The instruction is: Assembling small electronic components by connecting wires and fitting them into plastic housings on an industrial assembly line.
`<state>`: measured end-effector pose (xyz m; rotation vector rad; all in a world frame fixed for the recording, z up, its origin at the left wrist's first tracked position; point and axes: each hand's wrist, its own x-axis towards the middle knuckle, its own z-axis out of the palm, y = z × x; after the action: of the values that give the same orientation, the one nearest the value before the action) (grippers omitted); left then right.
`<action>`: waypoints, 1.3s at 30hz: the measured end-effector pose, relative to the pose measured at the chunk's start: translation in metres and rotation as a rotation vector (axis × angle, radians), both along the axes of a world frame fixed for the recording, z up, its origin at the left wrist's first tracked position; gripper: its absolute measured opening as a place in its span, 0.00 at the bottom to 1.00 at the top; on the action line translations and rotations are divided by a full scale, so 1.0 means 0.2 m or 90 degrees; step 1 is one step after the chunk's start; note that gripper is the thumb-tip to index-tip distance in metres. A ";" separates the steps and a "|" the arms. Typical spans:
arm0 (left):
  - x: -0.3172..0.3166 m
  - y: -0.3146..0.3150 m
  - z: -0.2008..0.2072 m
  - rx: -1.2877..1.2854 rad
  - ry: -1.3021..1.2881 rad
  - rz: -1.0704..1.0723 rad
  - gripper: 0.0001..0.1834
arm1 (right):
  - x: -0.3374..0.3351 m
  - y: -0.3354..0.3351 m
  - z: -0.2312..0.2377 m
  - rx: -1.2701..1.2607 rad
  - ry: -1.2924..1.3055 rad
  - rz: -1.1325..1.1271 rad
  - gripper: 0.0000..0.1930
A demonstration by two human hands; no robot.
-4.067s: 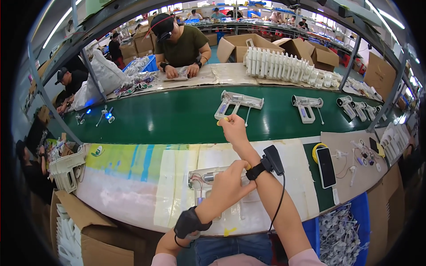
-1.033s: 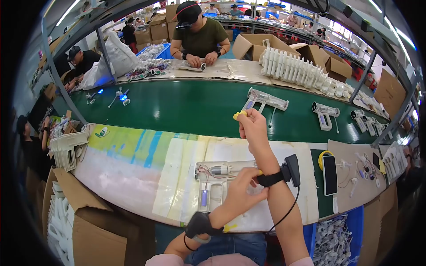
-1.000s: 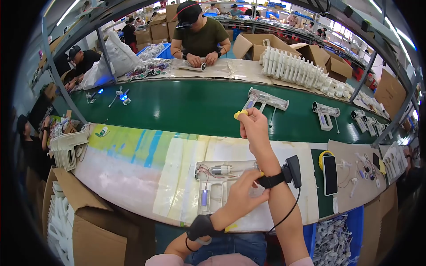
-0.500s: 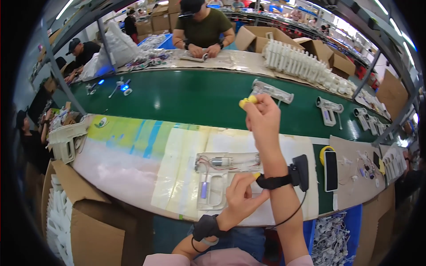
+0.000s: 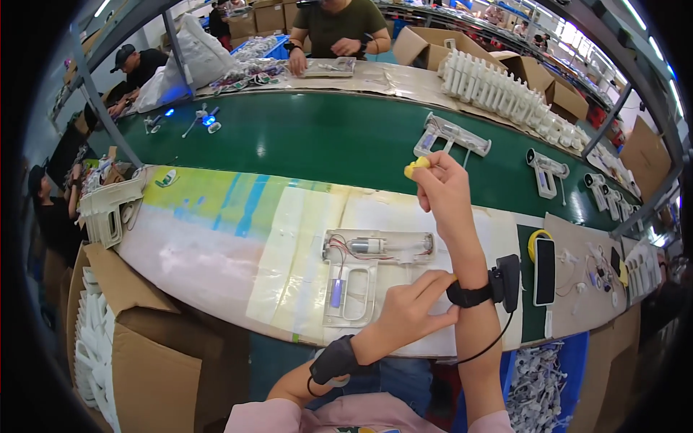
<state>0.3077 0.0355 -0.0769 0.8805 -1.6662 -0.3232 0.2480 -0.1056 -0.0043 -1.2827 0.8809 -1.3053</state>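
My right hand is raised over the far edge of the worktable, fingers curled in, with yellow coverings on the fingertips. Nothing shows in its grasp. Around that wrist runs a black strap with a black box-shaped device and a cable. My left hand reaches across and pinches the strap at its left side; its fingertips are partly hidden. To its left, a white pistol-shaped housing half lies open side up on the table, holding a silver motor, red wires and a purple cylinder.
Beyond the table, a green conveyor carries several similar housings. A phone and a yellow tape roll lie at the right. Cardboard box stands lower left, blue bin lower right. A person works opposite.
Both my hands have shifted slightly right, with the left still at the strap. More of the housing is uncovered. The housings on the conveyor appear further right; the person opposite has parted their hands.
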 end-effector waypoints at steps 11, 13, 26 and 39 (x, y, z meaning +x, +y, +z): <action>0.05 -0.04 -0.03 -0.042 -0.131 -0.076 0.23 | -0.07 0.02 -0.07 0.080 0.034 0.055 0.04; 0.06 -0.07 -0.07 -0.059 -0.110 -0.085 0.22 | -0.03 0.00 -0.09 0.099 0.003 0.103 0.05; 0.62 -0.42 0.36 0.331 0.889 -0.288 0.04 | 0.05 0.23 -0.11 -0.096 -0.028 0.007 0.04; 0.74 -0.50 0.42 0.010 0.936 0.136 0.05 | 0.41 0.73 -0.18 -0.523 0.302 0.022 0.20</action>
<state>0.4563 -0.0646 0.0066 0.5313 -0.2072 -0.6242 0.3293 0.0409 -0.0398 -2.3056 0.6304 -1.4133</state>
